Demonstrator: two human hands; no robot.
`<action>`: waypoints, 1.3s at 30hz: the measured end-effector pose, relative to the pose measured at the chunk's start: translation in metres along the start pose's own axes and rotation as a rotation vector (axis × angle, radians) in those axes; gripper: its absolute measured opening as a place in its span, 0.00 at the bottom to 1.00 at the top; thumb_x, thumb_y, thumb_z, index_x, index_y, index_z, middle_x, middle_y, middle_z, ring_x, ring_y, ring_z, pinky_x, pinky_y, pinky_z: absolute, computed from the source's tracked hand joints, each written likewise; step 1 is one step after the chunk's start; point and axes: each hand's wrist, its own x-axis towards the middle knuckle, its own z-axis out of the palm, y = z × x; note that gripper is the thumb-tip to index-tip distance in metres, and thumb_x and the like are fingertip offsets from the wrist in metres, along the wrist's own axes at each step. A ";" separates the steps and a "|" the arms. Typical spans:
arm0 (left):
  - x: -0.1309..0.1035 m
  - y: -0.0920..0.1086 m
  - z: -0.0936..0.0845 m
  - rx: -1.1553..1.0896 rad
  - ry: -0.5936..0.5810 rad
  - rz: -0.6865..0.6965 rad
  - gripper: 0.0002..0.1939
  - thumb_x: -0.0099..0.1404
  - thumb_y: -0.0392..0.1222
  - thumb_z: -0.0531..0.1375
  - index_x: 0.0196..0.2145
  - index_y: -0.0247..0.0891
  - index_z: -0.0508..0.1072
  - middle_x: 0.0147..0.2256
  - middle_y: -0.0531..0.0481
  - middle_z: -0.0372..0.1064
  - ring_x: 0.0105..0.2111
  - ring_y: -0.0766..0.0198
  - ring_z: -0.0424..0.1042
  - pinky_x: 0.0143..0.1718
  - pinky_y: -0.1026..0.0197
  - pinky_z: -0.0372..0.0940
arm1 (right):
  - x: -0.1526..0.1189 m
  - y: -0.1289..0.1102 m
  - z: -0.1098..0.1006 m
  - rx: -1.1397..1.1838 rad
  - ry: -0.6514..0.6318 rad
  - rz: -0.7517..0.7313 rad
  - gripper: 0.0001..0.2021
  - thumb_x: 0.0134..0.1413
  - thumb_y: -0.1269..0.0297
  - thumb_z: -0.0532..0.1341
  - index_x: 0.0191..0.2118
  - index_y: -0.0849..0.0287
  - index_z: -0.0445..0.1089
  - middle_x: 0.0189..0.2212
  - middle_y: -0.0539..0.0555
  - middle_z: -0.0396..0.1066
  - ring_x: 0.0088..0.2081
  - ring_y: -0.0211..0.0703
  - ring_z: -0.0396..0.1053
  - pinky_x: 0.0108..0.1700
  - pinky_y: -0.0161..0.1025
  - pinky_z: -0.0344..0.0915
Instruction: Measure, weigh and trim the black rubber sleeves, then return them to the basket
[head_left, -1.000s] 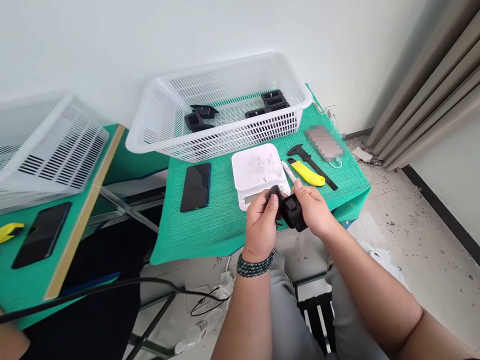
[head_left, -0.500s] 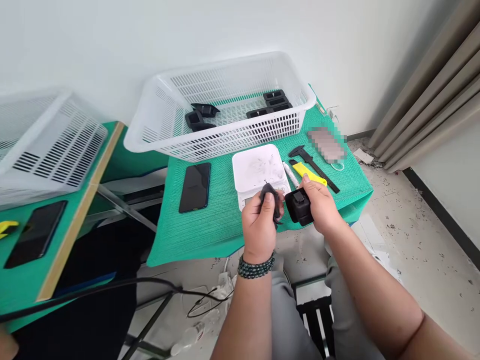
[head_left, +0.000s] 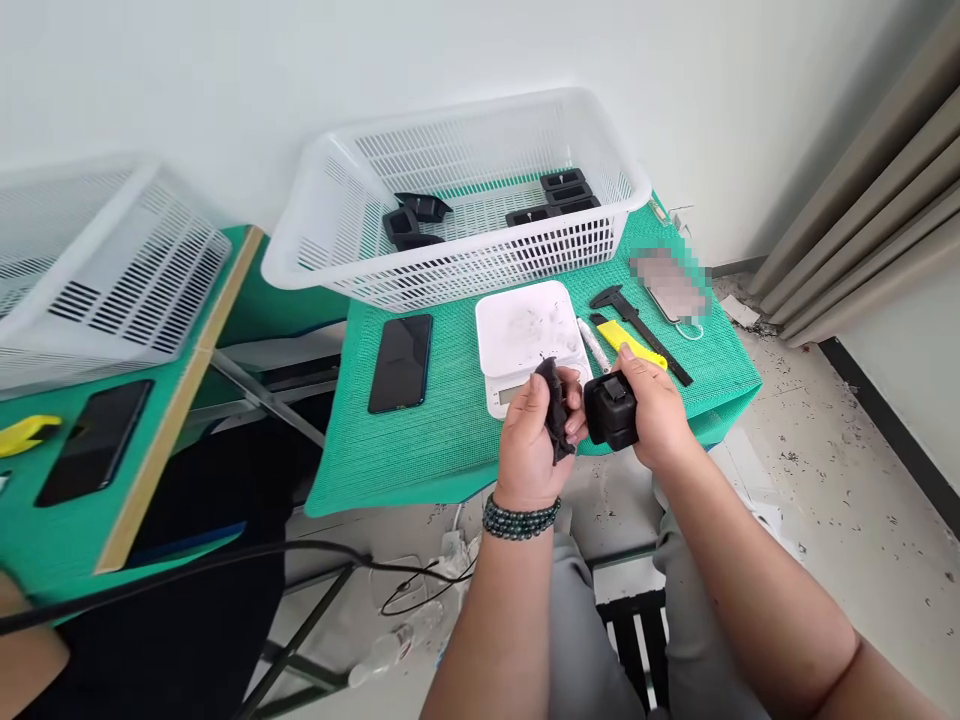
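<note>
Black part (head_left: 618, 414), rim (head_left: 591, 408) facing left, long axis unclear, is clamped in the right hand (head_left: 658, 405), right of centre; left hand (head_left: 529, 435) clasps a cloth (head_left: 556, 415) running top to bottom

Near four o'clock from centre, the held block (head_left: 613, 410) is black and the crumpled piece (head_left: 556, 415) charcoal. The white scale (head_left: 525, 315) is speckled black; the table cover (head_left: 442, 450) is green mesh. At twelve, the slotted basket (head_left: 465, 247) is white; at three, the cutter (head_left: 624, 333) yellow.
</note>
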 end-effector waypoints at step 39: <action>-0.014 0.011 -0.019 0.994 -0.047 0.450 0.07 0.65 0.42 0.66 0.38 0.43 0.86 0.36 0.46 0.82 0.38 0.55 0.78 0.44 0.55 0.71 | -0.013 -0.002 -0.005 -0.419 -0.235 -0.235 0.31 0.63 0.31 0.49 0.22 0.54 0.53 0.22 0.47 0.51 0.27 0.38 0.49 0.29 0.39 0.50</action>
